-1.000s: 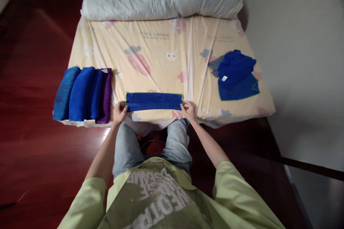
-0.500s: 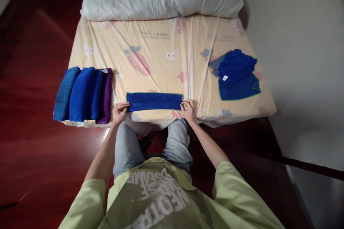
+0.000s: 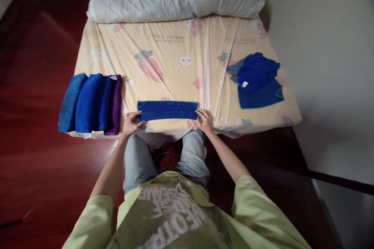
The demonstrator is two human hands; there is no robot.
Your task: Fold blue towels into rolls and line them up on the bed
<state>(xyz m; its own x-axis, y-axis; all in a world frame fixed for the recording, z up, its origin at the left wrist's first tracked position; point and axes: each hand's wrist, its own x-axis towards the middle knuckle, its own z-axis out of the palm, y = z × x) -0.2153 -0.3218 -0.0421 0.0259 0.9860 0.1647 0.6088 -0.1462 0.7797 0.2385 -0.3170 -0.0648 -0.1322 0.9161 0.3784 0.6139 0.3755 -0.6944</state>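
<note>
Cloth [image 3: 168,110] lies flat as the left hand [image 3: 131,124] loosens at its end

In the head view, the only one, the change is in the fingers. A second ago the left hand was bunched in a pinch at the blue cloth's end; now its thumb and forefinger stand apart, around the near left corner, with no clamp on the fabric. The right hand [image 3: 204,121] has spread its fingers a little along the opposite end; whether thumb and finger pinch the edge there I cannot tell.

The cloth itself has hardly moved: a long, narrow folded strip, resting crosswise near the front edge of the patterned sheet [image 3: 172,74], between the two hands. To my eye this is a change of hold, the strip's shape being the same throughout.

On the left, a row of folded towels [image 3: 89,103], blue and purple, lies near the left hand. On the right, a heap of loose cloths [image 3: 258,78] sits well apart from the strip, untouched by either hand.
</note>
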